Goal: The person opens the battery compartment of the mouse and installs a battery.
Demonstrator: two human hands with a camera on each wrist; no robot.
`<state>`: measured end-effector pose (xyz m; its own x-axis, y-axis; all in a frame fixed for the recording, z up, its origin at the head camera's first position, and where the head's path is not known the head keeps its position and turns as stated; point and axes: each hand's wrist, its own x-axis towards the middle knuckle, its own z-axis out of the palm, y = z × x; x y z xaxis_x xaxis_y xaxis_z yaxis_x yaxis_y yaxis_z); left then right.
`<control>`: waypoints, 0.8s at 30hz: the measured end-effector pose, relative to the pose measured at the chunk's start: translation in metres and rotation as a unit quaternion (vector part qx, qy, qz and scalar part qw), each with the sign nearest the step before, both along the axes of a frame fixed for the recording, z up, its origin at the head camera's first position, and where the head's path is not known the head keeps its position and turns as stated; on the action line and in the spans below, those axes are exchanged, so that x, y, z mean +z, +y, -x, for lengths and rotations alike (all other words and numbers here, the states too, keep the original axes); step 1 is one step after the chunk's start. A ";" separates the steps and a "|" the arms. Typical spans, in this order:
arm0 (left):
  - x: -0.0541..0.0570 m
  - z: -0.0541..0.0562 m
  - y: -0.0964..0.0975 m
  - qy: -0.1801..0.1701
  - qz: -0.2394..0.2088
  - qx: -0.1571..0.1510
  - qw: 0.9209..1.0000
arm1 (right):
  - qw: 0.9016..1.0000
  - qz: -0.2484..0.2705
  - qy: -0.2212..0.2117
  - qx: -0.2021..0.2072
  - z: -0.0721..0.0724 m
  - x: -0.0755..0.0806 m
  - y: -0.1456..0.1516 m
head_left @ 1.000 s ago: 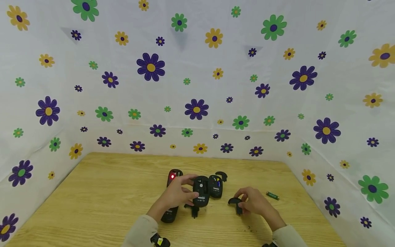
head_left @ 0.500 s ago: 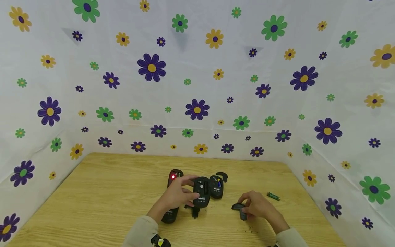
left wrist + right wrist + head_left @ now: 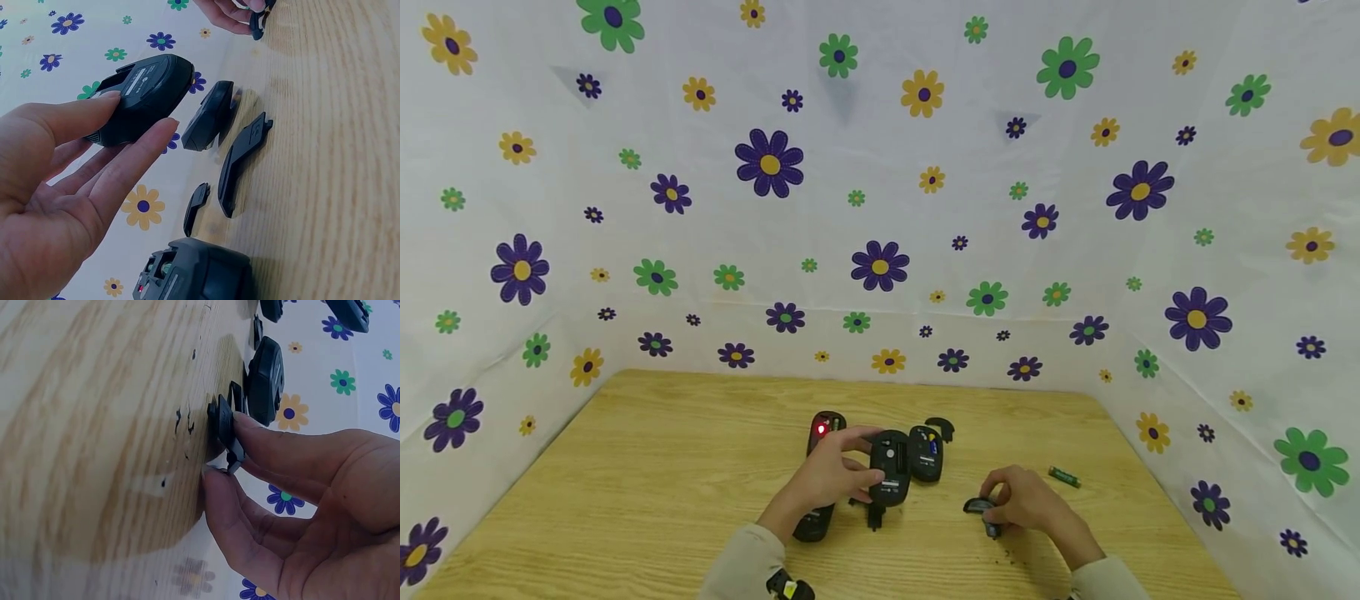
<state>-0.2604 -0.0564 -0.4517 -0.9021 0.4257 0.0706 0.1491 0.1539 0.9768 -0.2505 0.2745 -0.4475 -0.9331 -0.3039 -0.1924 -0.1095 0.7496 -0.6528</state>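
My left hand (image 3: 831, 475) holds a black computer mouse (image 3: 890, 483) between thumb and fingers, its underside and uncovered battery slot facing me. In the left wrist view, that mouse (image 3: 147, 94) is up off the table. Over to the right, my right hand (image 3: 1030, 502) pinches a black T-shaped battery cover (image 3: 977, 505). Thumb and fingertips grip this cover (image 3: 226, 425) right at the tabletop in the right wrist view. A second mouse (image 3: 927, 454) lies underside up behind the held one, something blue in its slot. Another battery cover (image 3: 876, 515) lies below the held mouse.
Partly behind my left hand, a black mouse (image 3: 827, 417) glows red, and a dark rounded end (image 3: 814, 525) shows below my wrist. A curved cover (image 3: 942, 428) lies farther back. One green battery (image 3: 1064, 477) sits at right. Small dark bits (image 3: 1007, 557) dot the wooden table (image 3: 662, 467).
My right hand has shifted slightly right and toward me with the battery cover, which now leans over and shows its face less. My left hand and its mouse stay almost still.
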 end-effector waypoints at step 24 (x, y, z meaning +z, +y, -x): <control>-0.004 0.001 -0.003 -0.001 0.011 0.001 1.000 | 0.999 -0.031 0.024 0.007 0.001 -0.003 0.000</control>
<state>-0.2614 -0.0594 -0.4558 -0.9033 0.4248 0.0602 0.1476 0.1757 0.9733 -0.2511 0.2746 -0.4504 -0.9373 -0.3061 -0.1667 -0.1502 0.7862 -0.5994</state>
